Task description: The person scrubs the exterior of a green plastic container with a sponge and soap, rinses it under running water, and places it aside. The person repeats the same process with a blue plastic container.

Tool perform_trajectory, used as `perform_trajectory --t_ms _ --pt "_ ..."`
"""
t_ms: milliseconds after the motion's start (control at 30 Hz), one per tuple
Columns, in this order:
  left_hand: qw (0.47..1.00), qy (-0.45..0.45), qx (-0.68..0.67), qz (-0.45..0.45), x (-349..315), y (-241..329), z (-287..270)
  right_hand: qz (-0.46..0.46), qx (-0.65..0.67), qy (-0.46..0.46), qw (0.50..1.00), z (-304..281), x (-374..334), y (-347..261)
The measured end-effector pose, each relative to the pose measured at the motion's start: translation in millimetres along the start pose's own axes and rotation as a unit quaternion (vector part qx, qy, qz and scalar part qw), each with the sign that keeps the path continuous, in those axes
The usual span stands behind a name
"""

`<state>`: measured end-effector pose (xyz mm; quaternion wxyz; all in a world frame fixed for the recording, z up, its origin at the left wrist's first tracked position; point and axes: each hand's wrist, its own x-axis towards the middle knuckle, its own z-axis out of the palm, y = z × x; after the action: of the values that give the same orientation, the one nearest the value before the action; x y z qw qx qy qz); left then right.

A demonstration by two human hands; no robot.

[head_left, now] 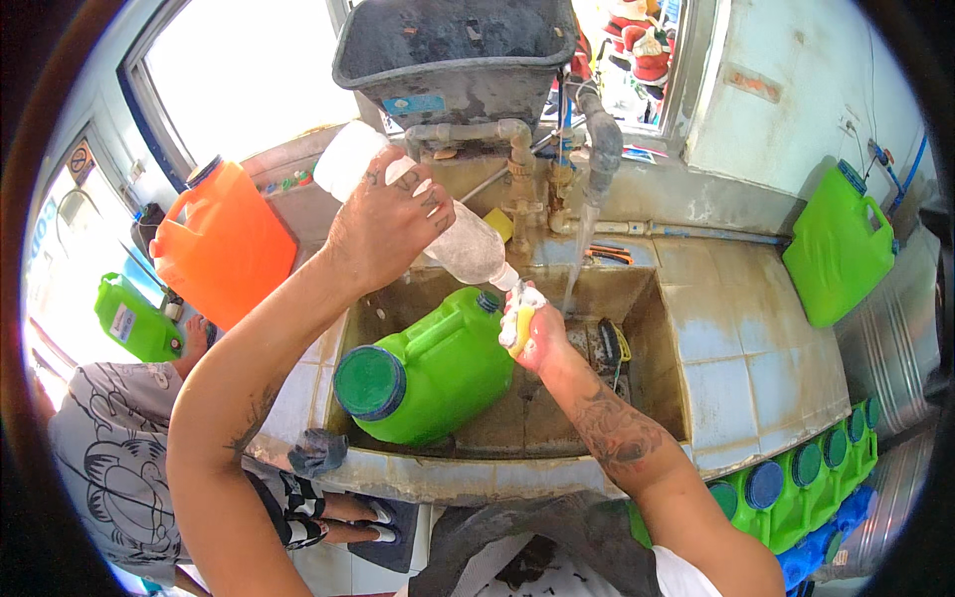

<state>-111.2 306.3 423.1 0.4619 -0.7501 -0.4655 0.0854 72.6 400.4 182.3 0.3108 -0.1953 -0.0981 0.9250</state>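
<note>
My left hand (393,224) is closed around a whitish plastic bottle (470,249), tilted with its narrow neck pointing down to the right. That neck meets a yellow sponge (523,323) covered in white foam, which my right hand (547,340) grips. Below my hands, a green jug (433,370) with a dark green cap lies tilted in the tiled sink (652,338). Water runs from a grey pipe tap (602,149) into the sink, just beyond my right hand. A dark scrub brush (609,343) rests on the sink's right side.
An orange jug (229,244) stands on the left ledge, another green jug (841,249) at the right. A grey tub (453,75) sits above the pipes. A dark cloth (317,453) lies on the front rim. At left, another person (119,438) is beside a smaller green jug (137,320).
</note>
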Motion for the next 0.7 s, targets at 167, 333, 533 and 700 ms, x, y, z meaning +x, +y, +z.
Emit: perform_trajectory --t_ms 167,333,533,700 --pt "0.999 0.001 -0.033 -0.009 -9 -26 45 0.017 0.043 -0.065 0.997 29 17 -11" --pt "0.940 0.039 -0.253 -0.226 -64 -37 168 -0.032 0.112 -0.237 0.965 -3 13 -33" --pt "0.644 0.134 -0.462 -0.595 -95 -5 349 -0.093 0.094 -0.028 0.991 -56 -83 -15" --pt "0.594 0.131 -0.443 -0.659 -94 27 404 -0.151 0.091 0.077 0.981 -89 -128 5"
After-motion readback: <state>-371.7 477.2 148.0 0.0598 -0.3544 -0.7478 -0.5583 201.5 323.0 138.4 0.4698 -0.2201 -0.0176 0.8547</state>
